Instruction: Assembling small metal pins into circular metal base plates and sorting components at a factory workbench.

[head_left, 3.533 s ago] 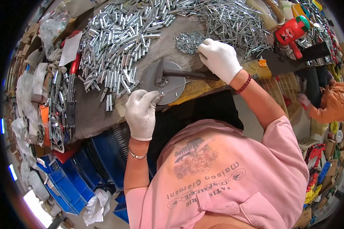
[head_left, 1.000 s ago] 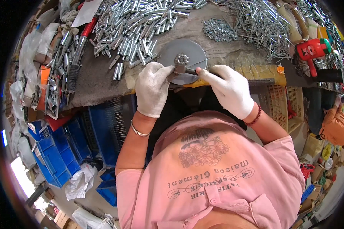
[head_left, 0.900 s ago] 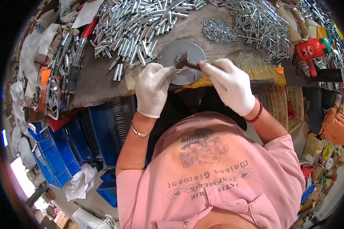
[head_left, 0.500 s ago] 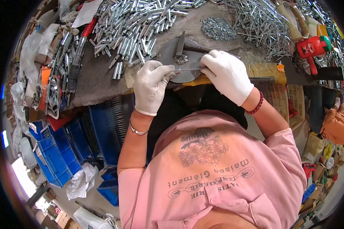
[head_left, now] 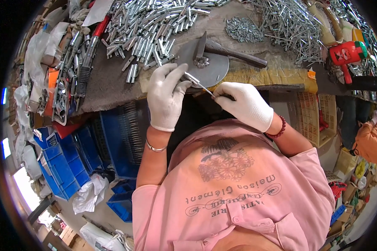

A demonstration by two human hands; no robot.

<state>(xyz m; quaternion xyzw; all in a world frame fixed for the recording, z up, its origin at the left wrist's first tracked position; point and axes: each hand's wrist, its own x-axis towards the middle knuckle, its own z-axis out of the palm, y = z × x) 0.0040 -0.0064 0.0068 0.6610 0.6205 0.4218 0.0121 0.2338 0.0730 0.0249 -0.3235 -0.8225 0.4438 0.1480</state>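
Note:
A thin metal rod [head_left: 206,90] with a wider silver sleeve [head_left: 192,78] at its upper left end slants between my white-gloved hands, just off the bench edge. My right hand [head_left: 247,104] pinches the rod's lower end between thumb and fingers. Beside the sleeve, my left hand [head_left: 165,98] has thumb and fingers apart, the fingers slightly blurred; its thumb lies close under the sleeve, and I cannot tell whether they touch. Beyond them a round grey metal plate [head_left: 220,69] lies on the bench, with a hammer [head_left: 238,54] resting across it.
Heaped metal tubes [head_left: 148,25] cover the back left, with small pins [head_left: 244,30] and long thin rods [head_left: 287,33] to the right. A red bottle with a green cap [head_left: 347,52] is at the right. Blue bins [head_left: 58,167] and a yellow crate [head_left: 312,115] sit below the bench.
The rod has tilted from nearly level, its right end dropping toward me with my right hand. My left fingers have spread, exposing the sleeve. More of the plate and hammer shows.

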